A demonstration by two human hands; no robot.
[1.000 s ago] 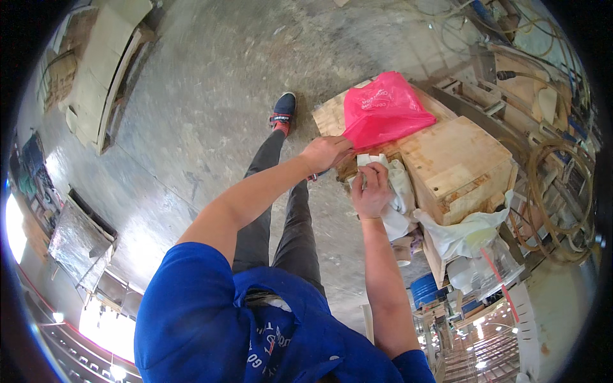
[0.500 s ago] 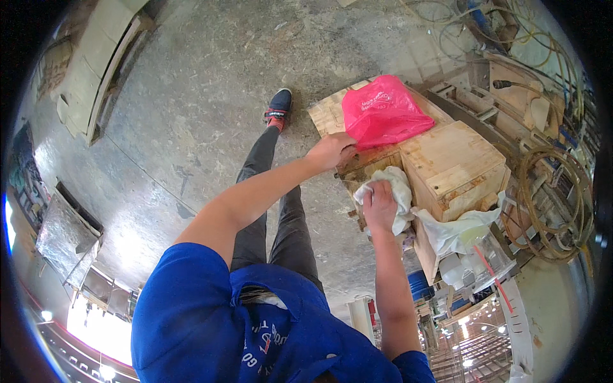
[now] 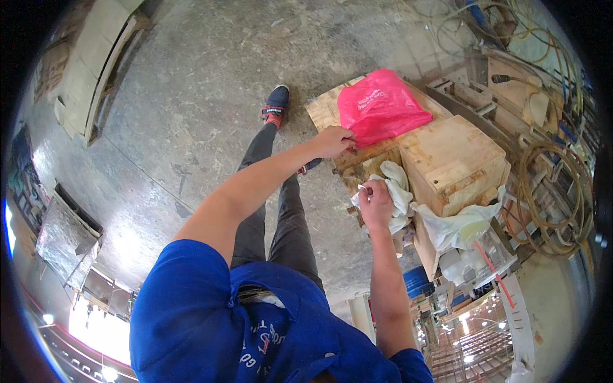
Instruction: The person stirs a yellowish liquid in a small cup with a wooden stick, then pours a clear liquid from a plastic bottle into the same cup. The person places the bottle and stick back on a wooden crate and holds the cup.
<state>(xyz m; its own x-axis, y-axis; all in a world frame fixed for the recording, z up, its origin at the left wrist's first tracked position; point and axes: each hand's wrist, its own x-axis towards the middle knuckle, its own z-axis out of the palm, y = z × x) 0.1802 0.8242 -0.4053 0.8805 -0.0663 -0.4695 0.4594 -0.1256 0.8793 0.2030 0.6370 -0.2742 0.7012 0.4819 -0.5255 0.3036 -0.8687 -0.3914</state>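
A bright pink plastic bag (image 3: 383, 105) with pale lettering lies on a plywood board (image 3: 324, 112). My left hand (image 3: 333, 142) is at the bag's near left corner, its fingers curled together; the bag's edge meets the fingertips, and what they pinch is hidden. Lower and to the right, my right hand (image 3: 377, 205) is closed on a fold of a white cloth (image 3: 397, 185). The rest of that cloth lies bunched beside the hand, over a worn wooden surface (image 3: 357, 173). Right of it stands a plywood box (image 3: 450, 159) with a stained, chipped edge.
More white cloth (image 3: 456, 225) hangs under the box's near side, beside a clear plastic container (image 3: 479, 262). Coiled hoses (image 3: 543, 198) and wooden frames crowd the right. Bare concrete floor (image 3: 191, 83) stretches left, with long panels (image 3: 96, 60) at the far left.
My right hand has pulled slightly left and nearer, drawing a small white fold out from the bunched cloth. My left hand stays by the bag's corner.
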